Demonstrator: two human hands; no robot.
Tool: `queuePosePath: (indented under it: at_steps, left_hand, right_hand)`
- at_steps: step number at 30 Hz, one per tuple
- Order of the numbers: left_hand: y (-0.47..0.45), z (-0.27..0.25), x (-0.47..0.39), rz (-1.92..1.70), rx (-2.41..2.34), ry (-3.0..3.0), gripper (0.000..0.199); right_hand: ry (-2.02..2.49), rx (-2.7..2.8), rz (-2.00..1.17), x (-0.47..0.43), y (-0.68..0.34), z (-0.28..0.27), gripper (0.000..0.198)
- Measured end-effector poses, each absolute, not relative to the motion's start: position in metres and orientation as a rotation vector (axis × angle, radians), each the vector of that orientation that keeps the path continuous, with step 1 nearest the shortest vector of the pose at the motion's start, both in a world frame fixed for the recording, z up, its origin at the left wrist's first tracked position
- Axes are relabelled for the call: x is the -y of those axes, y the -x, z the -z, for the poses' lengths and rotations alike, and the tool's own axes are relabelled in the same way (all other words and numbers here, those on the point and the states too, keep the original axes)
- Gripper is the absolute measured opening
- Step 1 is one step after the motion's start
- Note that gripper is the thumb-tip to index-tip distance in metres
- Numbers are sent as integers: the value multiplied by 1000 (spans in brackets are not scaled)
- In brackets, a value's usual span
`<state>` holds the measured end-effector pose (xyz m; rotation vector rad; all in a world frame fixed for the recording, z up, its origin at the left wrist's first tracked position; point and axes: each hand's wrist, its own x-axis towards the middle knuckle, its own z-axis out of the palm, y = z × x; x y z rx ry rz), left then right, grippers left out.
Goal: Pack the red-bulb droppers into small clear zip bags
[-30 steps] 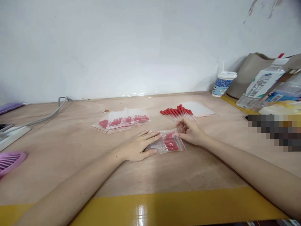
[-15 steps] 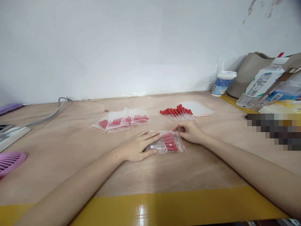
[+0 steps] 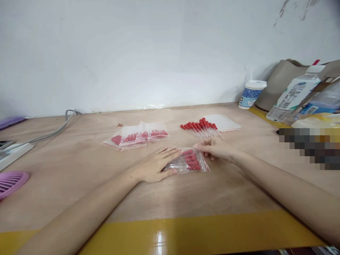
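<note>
A clear zip bag [image 3: 178, 165] lies flat on the table, holding several droppers with red bulbs [image 3: 191, 161] side by side. My left hand [image 3: 155, 166] rests flat on the bag's left end, fingers outstretched and thumb along its lower edge. At the far right corner, by the red-lined zip, my right hand [image 3: 217, 148] pinches the bag between thumb and forefinger. Just beyond that hand is a fan of loose red-bulbed droppers [image 3: 202, 126]. Filled zip bags [image 3: 132, 137] overlap each other behind my left hand.
A stack of flat bags [image 3: 225, 122] lies behind the loose droppers. At right stand a paper cup [image 3: 251, 95], a plastic bottle [image 3: 294, 94] and a grey bag [image 3: 275, 83]. A grey cable [image 3: 57, 131] and a pink slotted object [image 3: 12, 185] are at left.
My right thumb and forefinger have shifted slightly left at the bag's far corner, and the other fingers now hang lower. My left hand stays put.
</note>
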<state>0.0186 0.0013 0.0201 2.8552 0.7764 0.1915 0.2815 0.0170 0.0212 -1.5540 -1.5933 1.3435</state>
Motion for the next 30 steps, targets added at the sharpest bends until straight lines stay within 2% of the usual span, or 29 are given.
queuePosePath:
  at_steps: [7,13,18,25,30]
  left_hand:
    - [-21,-12,1,-309,-1059,-2853,70]
    - [-15,-7,-20,-535,-1554,-2880,59]
    - [-1,-8,-49,-592,-1766,-2857,45]
    - [12,-6,-54,-570,-1793,-2803,38]
    - [17,-4,-56,-673,-1816,-2714,38]
  right_hand:
    - [1215,1494,-1568,-17,-297,-25,21]
    - [1060,1157,-1484,-37,-324,-45,14]
    - [925,942,-1354,-62,-277,-52,7]
    - [920,685,-1462,-81,-181,-25,13]
    - [1080,803,-1632,-67,-180,-14,5]
